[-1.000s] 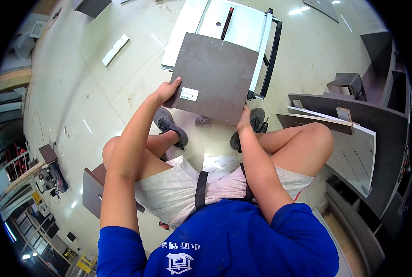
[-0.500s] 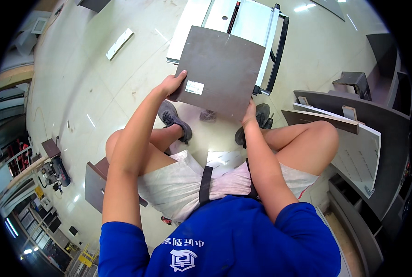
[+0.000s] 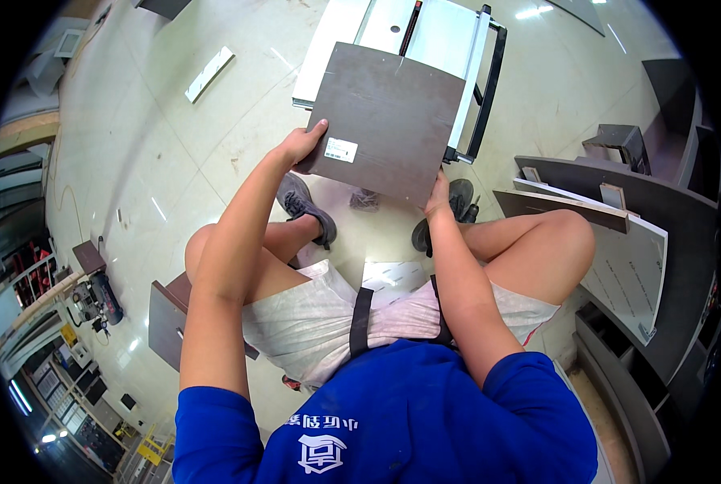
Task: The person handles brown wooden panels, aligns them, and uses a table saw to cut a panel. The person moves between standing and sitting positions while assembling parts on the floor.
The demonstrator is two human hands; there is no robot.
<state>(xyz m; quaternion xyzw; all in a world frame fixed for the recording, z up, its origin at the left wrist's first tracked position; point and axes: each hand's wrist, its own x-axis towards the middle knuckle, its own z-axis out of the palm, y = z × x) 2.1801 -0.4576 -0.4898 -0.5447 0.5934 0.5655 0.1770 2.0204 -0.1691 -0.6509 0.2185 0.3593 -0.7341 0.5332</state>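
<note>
A dark grey-brown board [image 3: 392,121] with a white label [image 3: 341,150] lies flat over the near part of a table saw [image 3: 320,52]. My left hand [image 3: 304,145] grips the board's left edge, thumb on top and fingers underneath. At the near right corner, my right hand [image 3: 436,196] is closed on the board's edge; most of its fingers are hidden. Beyond the far edge of the board, a dark slot with a red part shows in the pale saw top. A black-and-silver rail [image 3: 487,89] runs along the saw's right side.
Several grey and white panels [image 3: 626,270] lean together at the right, near a small dark box [image 3: 618,147]. A white strip [image 3: 209,74] lies on the tiled floor at the left. An air compressor [image 3: 98,302] stands farther left. Behind my left leg is a grey panel [image 3: 167,323].
The board has shifted very slightly away from me, with both hands still holding it. Little else differs.
</note>
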